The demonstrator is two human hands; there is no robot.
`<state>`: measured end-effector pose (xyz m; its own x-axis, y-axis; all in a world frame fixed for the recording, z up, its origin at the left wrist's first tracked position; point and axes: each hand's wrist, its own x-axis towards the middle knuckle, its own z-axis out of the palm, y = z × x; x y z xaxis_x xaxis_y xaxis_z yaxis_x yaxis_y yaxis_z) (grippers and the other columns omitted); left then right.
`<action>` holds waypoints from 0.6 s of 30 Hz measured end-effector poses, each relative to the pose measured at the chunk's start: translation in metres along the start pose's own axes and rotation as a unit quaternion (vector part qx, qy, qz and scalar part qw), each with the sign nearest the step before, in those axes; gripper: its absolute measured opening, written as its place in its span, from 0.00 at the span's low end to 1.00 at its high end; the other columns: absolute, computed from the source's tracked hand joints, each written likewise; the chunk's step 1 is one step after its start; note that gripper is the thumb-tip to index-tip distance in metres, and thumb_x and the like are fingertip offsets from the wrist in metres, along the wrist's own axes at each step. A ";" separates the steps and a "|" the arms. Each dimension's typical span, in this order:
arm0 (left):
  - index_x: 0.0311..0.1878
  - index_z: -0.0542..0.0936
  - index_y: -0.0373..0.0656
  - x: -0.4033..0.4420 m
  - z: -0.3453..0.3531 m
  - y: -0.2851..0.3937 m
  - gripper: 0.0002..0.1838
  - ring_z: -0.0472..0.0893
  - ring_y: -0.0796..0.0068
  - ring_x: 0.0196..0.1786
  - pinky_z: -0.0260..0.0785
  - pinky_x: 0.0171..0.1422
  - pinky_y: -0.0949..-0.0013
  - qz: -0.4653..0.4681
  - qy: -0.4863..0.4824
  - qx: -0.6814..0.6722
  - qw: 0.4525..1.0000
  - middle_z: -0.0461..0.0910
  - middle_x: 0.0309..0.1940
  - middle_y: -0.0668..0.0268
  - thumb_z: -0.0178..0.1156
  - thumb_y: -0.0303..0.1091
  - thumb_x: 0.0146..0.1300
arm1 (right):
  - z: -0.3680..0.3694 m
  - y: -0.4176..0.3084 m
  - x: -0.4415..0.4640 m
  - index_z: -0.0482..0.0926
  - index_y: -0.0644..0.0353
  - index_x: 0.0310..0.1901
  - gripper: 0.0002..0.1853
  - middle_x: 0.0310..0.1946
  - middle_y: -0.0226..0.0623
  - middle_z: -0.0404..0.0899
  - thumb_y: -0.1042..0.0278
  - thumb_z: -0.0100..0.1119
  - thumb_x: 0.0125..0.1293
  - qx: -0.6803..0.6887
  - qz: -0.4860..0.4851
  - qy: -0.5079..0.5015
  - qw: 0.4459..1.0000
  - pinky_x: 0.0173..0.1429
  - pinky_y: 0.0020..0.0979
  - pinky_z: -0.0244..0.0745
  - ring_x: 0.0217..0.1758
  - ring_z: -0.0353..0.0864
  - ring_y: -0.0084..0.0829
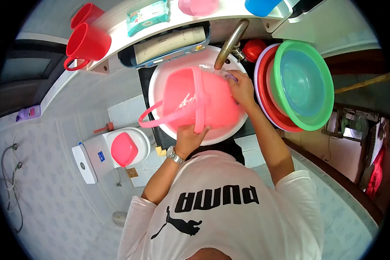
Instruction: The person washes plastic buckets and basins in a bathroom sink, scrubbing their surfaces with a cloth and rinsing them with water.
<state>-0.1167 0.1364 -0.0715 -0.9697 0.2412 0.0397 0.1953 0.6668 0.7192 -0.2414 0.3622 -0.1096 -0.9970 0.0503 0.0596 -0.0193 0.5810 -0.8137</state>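
Note:
A pink bucket [223,102] lies tilted on its side in the round white sink [157,82], its handle hanging to the left. Water glistens on its wall. My left hand [190,138], with a watch on the wrist, grips the bucket's near side; some of its fingers are hidden against the bucket. Close below the faucet [233,43], my right hand [242,89] is closed around a small purple thing [232,77] at the bucket's far right end. Its kind is mostly covered by my fingers.
Stacked basins [325,86] lean right of the sink. Behind it are a blue-rimmed caddy [167,57] and a shelf with red mugs [91,43] and a wipes pack [147,18]. A toilet [102,151] with a pink lidlike piece [124,149] stands left.

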 end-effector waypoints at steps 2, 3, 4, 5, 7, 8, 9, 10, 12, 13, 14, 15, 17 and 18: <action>0.23 0.79 0.39 0.021 0.000 0.008 0.17 0.76 0.54 0.18 0.68 0.24 0.58 -0.035 -0.004 -0.007 0.999 0.76 0.15 0.56 0.69 0.42 0.60 | -0.003 -0.009 -0.011 0.86 0.57 0.44 0.12 0.47 0.43 0.84 0.71 0.58 0.60 0.012 -0.033 0.028 0.999 0.56 0.39 0.74 0.50 0.81 0.42; 0.23 0.79 0.39 0.029 -0.001 0.012 0.19 0.75 0.54 0.17 0.66 0.23 0.59 -0.073 -0.008 -0.014 0.997 0.75 0.15 0.53 0.69 0.43 0.60 | -0.003 -0.012 -0.019 0.86 0.57 0.45 0.12 0.47 0.42 0.84 0.72 0.59 0.59 0.035 -0.052 0.021 0.998 0.56 0.39 0.74 0.50 0.80 0.43; 0.23 0.79 0.39 0.040 -0.002 0.016 0.19 0.75 0.54 0.17 0.66 0.23 0.59 -0.071 -0.011 -0.014 0.997 0.75 0.15 0.53 0.69 0.43 0.60 | -0.003 -0.017 -0.025 0.85 0.58 0.45 0.13 0.47 0.41 0.84 0.73 0.59 0.58 0.057 -0.072 0.014 0.996 0.56 0.38 0.74 0.51 0.80 0.43; 0.20 0.77 0.38 0.052 -0.003 0.019 0.21 0.75 0.53 0.16 0.67 0.23 0.58 -0.050 0.010 -0.013 0.999 0.73 0.11 0.56 0.69 0.44 0.61 | -0.005 -0.024 -0.030 0.85 0.58 0.45 0.13 0.47 0.41 0.84 0.73 0.59 0.58 0.056 -0.072 0.018 0.996 0.56 0.38 0.74 0.51 0.80 0.43; 0.18 0.76 0.37 0.070 -0.007 0.027 0.23 0.75 0.53 0.15 0.68 0.23 0.58 -0.027 0.026 -0.013 0.999 0.70 0.07 0.58 0.68 0.45 0.61 | -0.012 -0.042 -0.044 0.85 0.58 0.46 0.15 0.48 0.40 0.84 0.76 0.61 0.56 0.082 -0.096 0.002 0.992 0.56 0.38 0.74 0.51 0.79 0.42; 0.19 0.76 0.37 0.079 -0.012 0.030 0.24 0.76 0.52 0.16 0.68 0.24 0.57 -0.040 0.008 -0.002 0.999 0.71 0.08 0.57 0.68 0.46 0.61 | -0.014 -0.044 -0.050 0.84 0.59 0.48 0.17 0.50 0.40 0.83 0.76 0.62 0.54 0.067 -0.107 -0.011 0.992 0.57 0.37 0.74 0.51 0.79 0.43; 0.20 0.77 0.37 0.087 -0.015 0.030 0.24 0.76 0.51 0.17 0.69 0.24 0.57 -0.052 -0.009 0.009 0.999 0.72 0.09 0.56 0.68 0.48 0.61 | -0.014 -0.046 -0.057 0.84 0.59 0.48 0.17 0.50 0.40 0.83 0.76 0.62 0.54 0.068 -0.107 -0.007 0.992 0.57 0.37 0.74 0.51 0.79 0.43; 0.20 0.77 0.37 0.091 -0.015 0.028 0.24 0.76 0.51 0.17 0.69 0.24 0.57 -0.049 -0.011 0.010 0.999 0.72 0.09 0.56 0.68 0.48 0.61 | -0.011 -0.049 -0.064 0.83 0.59 0.49 0.18 0.51 0.40 0.83 0.76 0.62 0.53 0.086 -0.111 0.011 0.990 0.57 0.37 0.74 0.51 0.78 0.44; 0.27 0.79 0.36 0.096 -0.013 0.021 0.24 0.79 0.51 0.20 0.70 0.26 0.57 -0.058 -0.007 -0.005 0.998 0.75 0.13 0.55 0.67 0.51 0.60 | -0.008 -0.044 -0.068 0.83 0.59 0.50 0.19 0.52 0.41 0.82 0.76 0.60 0.53 0.107 -0.120 0.030 0.987 0.58 0.39 0.73 0.51 0.77 0.47; 0.27 0.79 0.36 0.092 -0.012 0.015 0.24 0.79 0.51 0.20 0.70 0.26 0.57 -0.057 -0.007 -0.004 0.998 0.75 0.13 0.55 0.67 0.51 0.60 | -0.007 -0.039 -0.065 0.83 0.59 0.50 0.19 0.52 0.41 0.82 0.76 0.60 0.53 0.108 -0.120 0.031 0.986 0.58 0.39 0.73 0.51 0.77 0.47; 0.30 0.79 0.35 0.085 -0.009 0.006 0.24 0.79 0.51 0.21 0.71 0.27 0.57 -0.057 -0.002 -0.004 0.998 0.76 0.14 0.54 0.66 0.52 0.61 | -0.006 -0.034 -0.058 0.83 0.58 0.50 0.19 0.51 0.41 0.82 0.75 0.59 0.54 0.055 -0.116 0.043 0.991 0.57 0.40 0.73 0.51 0.77 0.47; 0.33 0.79 0.34 0.077 -0.006 -0.003 0.25 0.79 0.51 0.22 0.71 0.27 0.57 -0.058 0.002 -0.004 0.998 0.76 0.15 0.53 0.66 0.53 0.62 | -0.006 -0.028 -0.052 0.83 0.58 0.50 0.19 0.51 0.42 0.82 0.75 0.58 0.54 0.003 -0.110 0.055 0.992 0.57 0.41 0.73 0.50 0.77 0.47; 0.34 0.79 0.34 0.055 0.005 -0.028 0.24 0.79 0.51 0.22 0.70 0.27 0.57 -0.063 -0.012 -0.007 0.998 0.76 0.15 0.52 0.64 0.52 0.63 | -0.001 -0.002 -0.033 0.83 0.56 0.50 0.19 0.51 0.42 0.82 0.74 0.57 0.55 -0.002 -0.066 0.037 0.997 0.57 0.40 0.73 0.49 0.77 0.47; 0.34 0.79 0.34 0.047 0.008 -0.033 0.23 0.79 0.50 0.22 0.70 0.27 0.56 -0.073 -0.024 -0.012 0.997 0.75 0.15 0.52 0.62 0.50 0.65 | 0.001 0.009 -0.029 0.83 0.55 0.50 0.19 0.50 0.42 0.82 0.74 0.56 0.56 -0.008 -0.021 0.011 1.000 0.57 0.40 0.73 0.49 0.77 0.47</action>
<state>-0.1677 0.1315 -0.0990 -0.9793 0.1761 -0.1002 0.0475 0.6801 0.7316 -0.2129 0.3657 -0.1192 -0.9933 0.0445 0.1063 -0.0591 0.5953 -0.8014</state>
